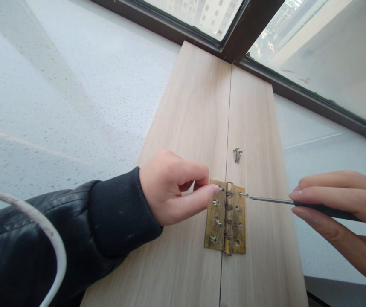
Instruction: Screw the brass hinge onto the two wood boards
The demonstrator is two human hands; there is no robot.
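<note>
Two spare screws (237, 155) lie on the right board (259, 123) above the brass hinge (225, 219) on the seam. Your left hand (170, 187), fingers curled, presses its top-left corner; your right hand (352, 232) clasps the screwdriver (272, 200), tip on the top-right screw (243, 195).

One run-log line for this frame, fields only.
left hand: thumb tip on brass hinge top-left corner | right hand: holds screwdriver, tip at upper-right screw | two loose screws on right board

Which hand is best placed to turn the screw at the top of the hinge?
Probably the right hand: it holds the screwdriver, whose tip sits at that screw. The left hand has no tool and only touches the hinge at its top left corner.
</note>
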